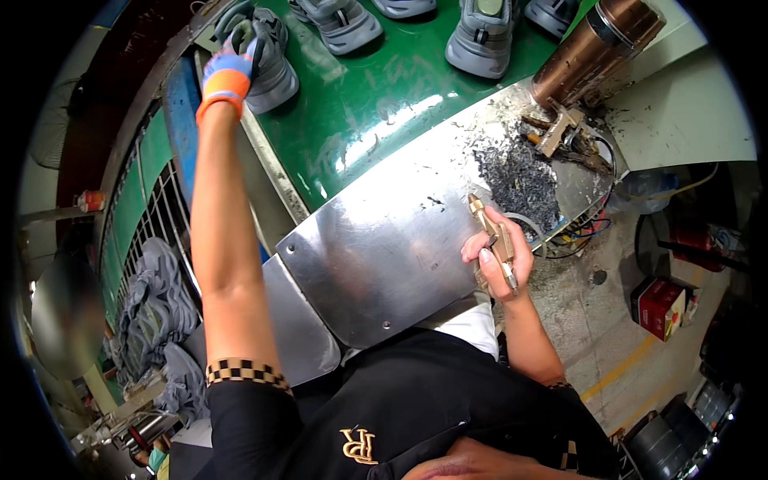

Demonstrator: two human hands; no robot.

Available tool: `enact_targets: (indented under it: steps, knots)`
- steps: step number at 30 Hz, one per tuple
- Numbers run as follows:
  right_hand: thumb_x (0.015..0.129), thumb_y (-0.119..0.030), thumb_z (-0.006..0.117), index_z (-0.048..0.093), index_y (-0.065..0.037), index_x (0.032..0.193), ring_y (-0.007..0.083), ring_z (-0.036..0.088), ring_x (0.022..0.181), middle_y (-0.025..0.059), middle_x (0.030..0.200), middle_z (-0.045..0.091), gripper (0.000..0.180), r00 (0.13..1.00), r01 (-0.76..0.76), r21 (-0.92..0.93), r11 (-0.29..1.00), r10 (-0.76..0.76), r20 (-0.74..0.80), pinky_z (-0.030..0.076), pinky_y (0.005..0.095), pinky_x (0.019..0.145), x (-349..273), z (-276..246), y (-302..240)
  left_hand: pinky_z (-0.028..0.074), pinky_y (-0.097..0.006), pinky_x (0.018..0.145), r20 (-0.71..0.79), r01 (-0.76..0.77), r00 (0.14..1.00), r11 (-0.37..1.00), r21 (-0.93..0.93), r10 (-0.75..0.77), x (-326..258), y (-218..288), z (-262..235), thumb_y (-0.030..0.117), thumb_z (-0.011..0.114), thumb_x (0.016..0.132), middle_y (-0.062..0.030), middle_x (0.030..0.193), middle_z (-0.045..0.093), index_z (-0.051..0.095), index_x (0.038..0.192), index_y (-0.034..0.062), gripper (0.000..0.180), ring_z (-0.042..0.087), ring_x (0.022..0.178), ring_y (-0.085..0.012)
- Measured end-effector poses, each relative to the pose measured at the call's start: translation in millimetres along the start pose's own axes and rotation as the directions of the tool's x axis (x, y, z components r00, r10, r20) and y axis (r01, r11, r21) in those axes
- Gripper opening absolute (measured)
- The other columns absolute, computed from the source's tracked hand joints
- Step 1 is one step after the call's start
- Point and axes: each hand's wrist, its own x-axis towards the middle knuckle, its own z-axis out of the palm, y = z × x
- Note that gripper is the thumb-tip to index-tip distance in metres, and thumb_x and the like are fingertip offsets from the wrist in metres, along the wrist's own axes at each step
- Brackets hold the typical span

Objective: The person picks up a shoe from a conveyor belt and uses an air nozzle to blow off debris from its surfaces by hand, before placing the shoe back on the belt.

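My left hand (224,76), in an orange and lilac glove, reaches far forward at the upper left. Its fingers are closed at the collar of a grey sneaker (276,76) on the edge of the green surface; the fingertips are partly hidden. My right hand (512,252), bare, is wrapped round a brass-coloured nozzle gun (498,244) above the right side of the metal plate (384,248). The gun's tip points forward. Beside that hand curves a pale tube (528,224), but I cannot tell whether it joins the gun.
More grey sneakers (480,40) stand on the green surface (360,104). A copper-coloured flask (596,48) is at the upper right, near dark scraps (516,184) and a dirty metal fixture (564,136). Grey shoes (156,300) pile up at left; a red box (660,308) sits on the floor.
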Motion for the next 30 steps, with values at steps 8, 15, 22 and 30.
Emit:
enact_targets:
  steps: [8, 15, 22, 30]
  knots:
    - [0.084, -0.005, 0.051, 0.039, 0.011, 0.130, 0.0161, 0.059, 0.072, 0.0103, 0.077, 0.059, 0.051, 0.999, -0.035, 0.016, 0.999, 0.034, 0.020, 0.051, 0.0330, 0.070, 2, 0, -3, 0.046, -0.036, 0.092, -0.270, -0.726, 0.516, 0.248, -0.642, 0.813, -264, 46, -208, 0.050, 0.061, 0.082, -0.0214, 0.109, 0.065, 0.053, 0.129, 0.0076, 0.064, 0.061, 0.102, -0.0352]
    - [0.086, -0.009, 0.051, 0.037, 0.012, 0.131, 0.0173, 0.058, 0.069, 0.0089, 0.075, 0.058, 0.052, 0.999, 0.004, -0.045, 0.999, -0.005, -0.037, 0.051, 0.0341, 0.068, -3, 10, -8, 0.046, -0.036, 0.092, -0.348, -0.799, 0.481, 0.239, -0.552, 0.805, -364, -14, -249, 0.047, 0.062, 0.082, -0.0206, 0.109, 0.065, 0.054, 0.128, 0.0070, 0.062, 0.061, 0.102, -0.0334]
    - [0.087, -0.017, 0.055, 0.038, 0.006, 0.134, 0.0158, 0.058, 0.063, 0.0075, 0.070, 0.059, 0.055, 0.993, 0.079, -0.119, 0.990, -0.089, -0.077, 0.049, 0.0306, 0.061, -12, -17, 21, 0.046, -0.035, 0.091, -0.297, -0.721, 0.645, 0.430, -0.544, 0.704, -423, -86, -242, 0.045, 0.063, 0.082, -0.0198, 0.110, 0.065, 0.055, 0.127, 0.0064, 0.060, 0.061, 0.103, -0.0317]
    - [0.086, -0.019, 0.057, 0.038, 0.007, 0.133, 0.0167, 0.056, 0.061, 0.0073, 0.070, 0.057, 0.057, 0.990, 0.140, -0.139, 0.980, -0.143, -0.012, 0.049, 0.0308, 0.060, 9, -17, 18, 0.046, -0.034, 0.091, -0.325, -0.634, 0.765, 0.557, -0.537, 0.557, -475, -119, -252, 0.041, 0.064, 0.082, -0.0189, 0.111, 0.065, 0.056, 0.126, 0.0057, 0.057, 0.061, 0.103, -0.0297]
